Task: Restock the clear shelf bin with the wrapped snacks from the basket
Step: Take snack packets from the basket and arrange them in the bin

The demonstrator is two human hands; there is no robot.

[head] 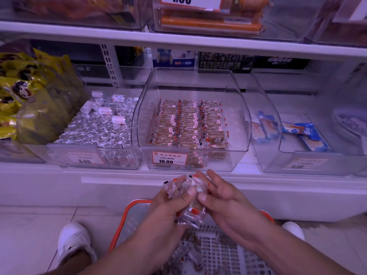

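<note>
Head view shows a bunch of wrapped snacks (188, 197) pinched between both hands, above the basket (218, 251) and below the shelf edge. Left hand (168, 207) grips the bunch from the left with curled fingers; right hand (220, 197) closes on it from the right, thumb on the wrappers. The hands are together. The clear shelf bin (238, 108) lies straight ahead and above, its long axis running away from the person, its open top facing forward. Neither hand is clearly nearer. Rows of snacks already fill the bin floor, leaving space on the right. The bin's front lip with its price label (169, 158) must be cleared first. Adjacent: a bin of foil-wrapped sweets (95, 128) on the left, blue packets (305, 133) on the right.
</note>
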